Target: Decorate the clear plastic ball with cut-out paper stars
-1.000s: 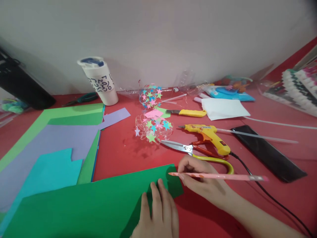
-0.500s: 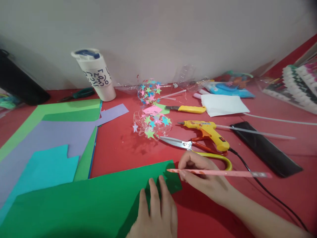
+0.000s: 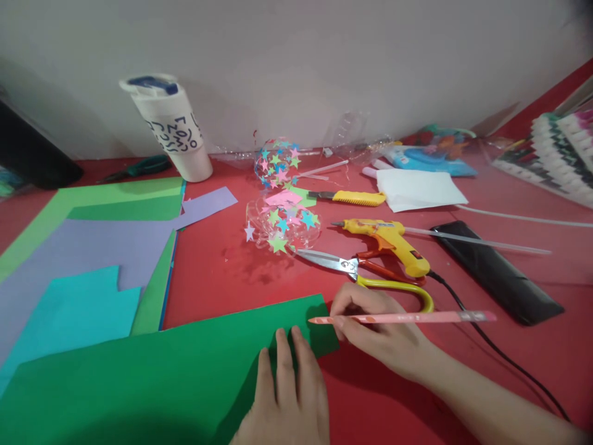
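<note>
A dark green sheet of paper [image 3: 152, 371] covers the near left of the red table. My left hand [image 3: 290, 389] lies flat on it close to the right end, fingers stretched out. Between thumb and fingers, my right hand [image 3: 377, 330] pinches a pink pencil [image 3: 417, 317], its tip pointing left over the sheet's right end; whether the tip touches the paper I cannot tell. Just beyond that hand lie scissors [image 3: 343, 264] with red and yellow handles, and behind them a yellow hot glue gun [image 3: 389, 240] holding a clear glue stick.
Colored paper sheets [image 3: 125, 241] lie at left by a white tumbler [image 3: 169, 127] and a black bottle [image 3: 32, 145]. Clear coils with paper stars [image 3: 282, 225] sit mid-table. A yellow cutter [image 3: 356, 198], white paper [image 3: 417, 190] and a black case [image 3: 500, 272] lie at right. The glue gun's cord [image 3: 504, 355] runs toward me.
The view has shifted slightly, moving most things a little up or left. The pencil has moved slightly left with my right hand; my left hand still rests on the green paper.
</note>
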The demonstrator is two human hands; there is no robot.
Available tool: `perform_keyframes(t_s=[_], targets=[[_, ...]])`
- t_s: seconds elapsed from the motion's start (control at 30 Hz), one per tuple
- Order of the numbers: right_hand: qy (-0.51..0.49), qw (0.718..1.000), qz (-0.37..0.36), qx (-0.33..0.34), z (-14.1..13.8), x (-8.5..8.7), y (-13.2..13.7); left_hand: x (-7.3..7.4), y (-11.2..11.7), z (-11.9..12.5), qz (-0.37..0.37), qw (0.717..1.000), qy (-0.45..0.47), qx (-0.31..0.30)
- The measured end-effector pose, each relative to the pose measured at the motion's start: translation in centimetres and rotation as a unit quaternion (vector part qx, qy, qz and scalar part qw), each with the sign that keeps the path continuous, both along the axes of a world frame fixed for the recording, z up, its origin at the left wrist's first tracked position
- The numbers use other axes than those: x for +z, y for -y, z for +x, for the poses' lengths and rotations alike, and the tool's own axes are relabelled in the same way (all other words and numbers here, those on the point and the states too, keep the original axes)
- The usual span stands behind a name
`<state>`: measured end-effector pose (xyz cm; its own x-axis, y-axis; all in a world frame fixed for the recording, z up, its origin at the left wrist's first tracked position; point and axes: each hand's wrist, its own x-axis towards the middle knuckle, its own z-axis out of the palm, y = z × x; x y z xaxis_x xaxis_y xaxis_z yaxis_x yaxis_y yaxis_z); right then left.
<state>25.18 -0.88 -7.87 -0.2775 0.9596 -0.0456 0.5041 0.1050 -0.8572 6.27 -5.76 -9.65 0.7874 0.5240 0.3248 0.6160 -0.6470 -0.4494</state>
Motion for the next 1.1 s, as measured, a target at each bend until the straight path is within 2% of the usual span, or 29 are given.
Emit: perform_keyframes(t_s=[0.53, 1.1], targets=[[-0.001, 1.0, -0.017, 0.005, 0.15, -0.1, -0.14, -0.38, 0.06, -0.11, 0.01, 1.0, 0.004, -0.005], [-0.041, 0.997, -0.041, -0.053, -0.27, 0.0, -0.22, -0.5, 0.12, -0.05, 0.011, 1.0, 0.013, -0.003]])
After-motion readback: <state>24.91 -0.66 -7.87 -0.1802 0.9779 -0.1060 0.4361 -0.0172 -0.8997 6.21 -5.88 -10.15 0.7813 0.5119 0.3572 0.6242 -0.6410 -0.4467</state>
